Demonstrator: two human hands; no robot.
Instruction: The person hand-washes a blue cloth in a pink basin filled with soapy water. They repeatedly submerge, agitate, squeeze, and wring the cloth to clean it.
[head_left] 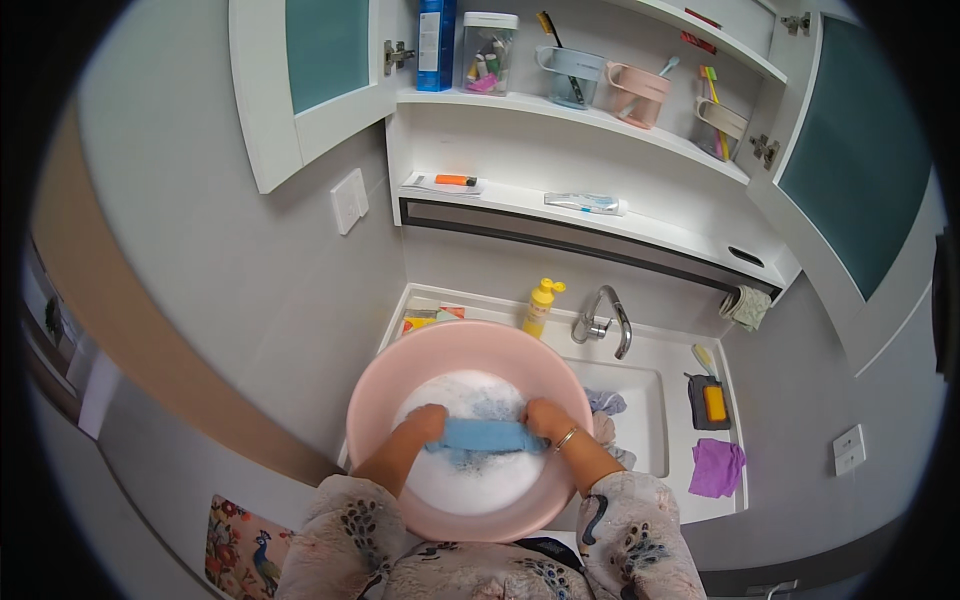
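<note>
A blue cloth (490, 435) is stretched level between my two hands, just over white suds (470, 487) and soapy water. My left hand (426, 421) grips its left end, fingers closed. At the other end, my right hand (545, 420) is closed on it too, with a bracelet at the wrist. Both hands are inside the rim of a large pink basin (380, 400). Whether the cloth's lower edge touches the suds, I cannot tell.
Behind the basin stand a yellow bottle (540, 308) and a chrome faucet (605, 325). Wet cloths (605, 425) lie in the white sink (645, 430). On the right counter are a brush (703, 358), a yellow soap bar (714, 403) and a purple cloth (717, 468). Open cabinet doors (850, 180) flank the shelves above.
</note>
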